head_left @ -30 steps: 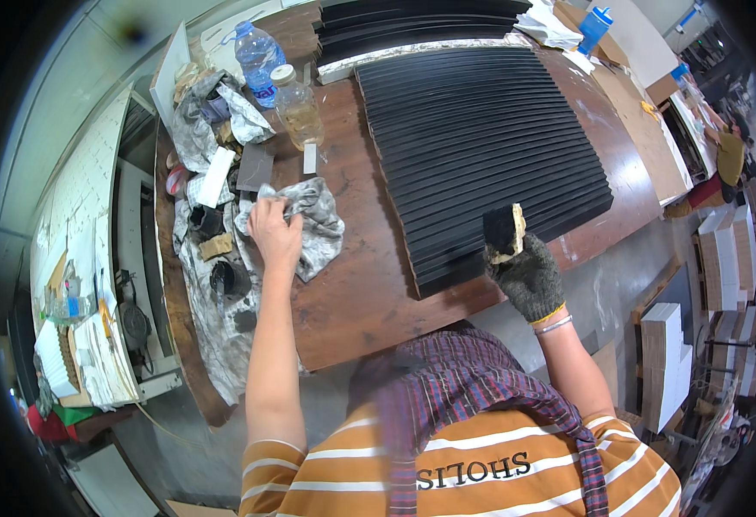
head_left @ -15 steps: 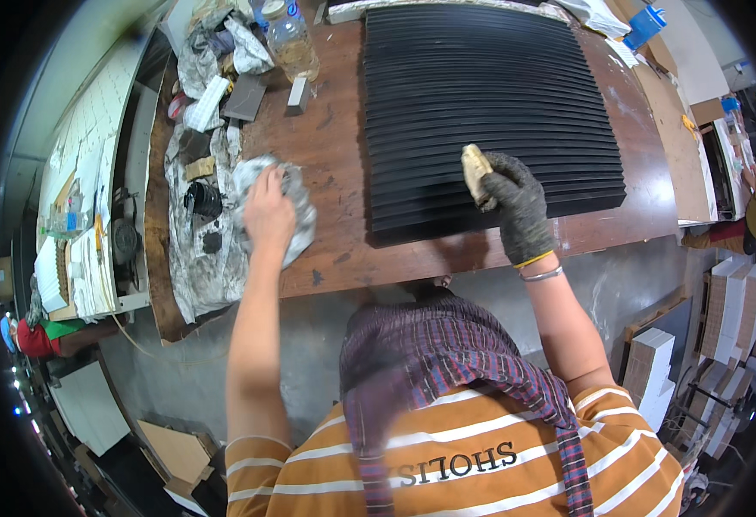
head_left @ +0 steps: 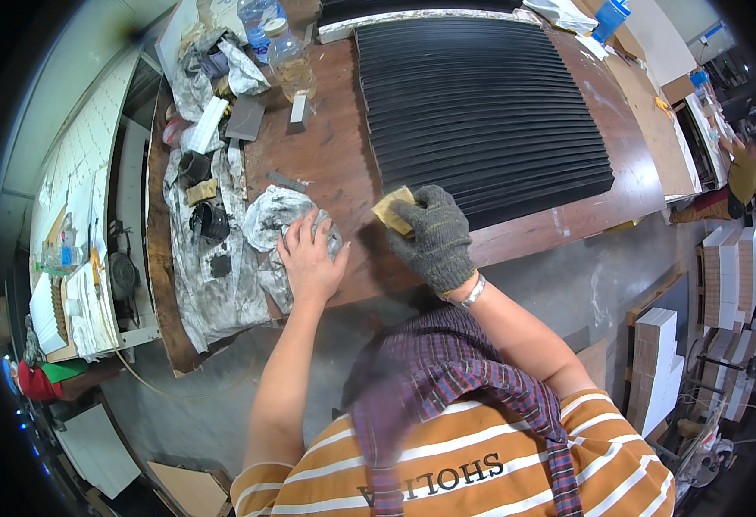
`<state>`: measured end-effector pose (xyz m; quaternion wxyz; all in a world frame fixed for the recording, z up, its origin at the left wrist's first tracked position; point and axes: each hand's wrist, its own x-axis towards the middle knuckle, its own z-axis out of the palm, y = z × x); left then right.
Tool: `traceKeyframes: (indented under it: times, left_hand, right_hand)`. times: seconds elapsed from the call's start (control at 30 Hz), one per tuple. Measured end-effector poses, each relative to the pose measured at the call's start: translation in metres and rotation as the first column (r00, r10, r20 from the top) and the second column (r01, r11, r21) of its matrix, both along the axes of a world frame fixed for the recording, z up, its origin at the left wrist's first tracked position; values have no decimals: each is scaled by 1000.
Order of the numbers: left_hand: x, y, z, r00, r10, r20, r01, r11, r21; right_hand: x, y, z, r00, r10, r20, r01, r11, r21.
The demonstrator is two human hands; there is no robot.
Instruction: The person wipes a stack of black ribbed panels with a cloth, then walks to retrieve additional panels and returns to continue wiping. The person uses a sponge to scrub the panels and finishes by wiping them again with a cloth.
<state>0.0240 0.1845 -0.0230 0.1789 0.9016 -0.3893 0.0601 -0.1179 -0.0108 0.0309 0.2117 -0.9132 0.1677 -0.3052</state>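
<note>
My left hand (head_left: 313, 265) is bare and rests, fingers spread, on a crumpled white rag (head_left: 270, 214) smeared with grey. My right hand (head_left: 434, 239) wears a dark grey knitted glove. Between its thumb and fingers is a small yellowish pad (head_left: 390, 208), held over the table just off the near left corner of a black ribbed panel (head_left: 481, 103). The panel lies flat on the brown wooden table (head_left: 335, 172), its grooves running left to right. A thin grey strip (head_left: 286, 181) lies just beyond the rag.
Stained sheeting (head_left: 197, 302) covers the table's left side, bearing a black cup-like container (head_left: 210, 221) and another yellowish piece (head_left: 202, 191). Further back stand a clear plastic bottle (head_left: 292, 69) and a small grey block (head_left: 299, 114). A person (head_left: 744, 177) is at the far right.
My right hand has moved left and nearer with the pad, off the black panel. The left hand has shifted right and nearer, its fingers now spread, and the rag has moved right with it.
</note>
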Motion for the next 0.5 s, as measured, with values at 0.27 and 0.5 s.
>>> traceKeyframes:
  times: [0.27, 0.5]
  left_hand:
    - [-3, -2, 5, 999, 0, 43, 0, 1000, -15]
    - [-1, -2, 4, 1000, 10, -8, -9, 1000, 13]
  right_hand:
    - [-16, -43, 26, 967, -251, -34, 246, 962, -122]
    - [5, -10, 31, 987, 109, -114, -115, 992, -49]
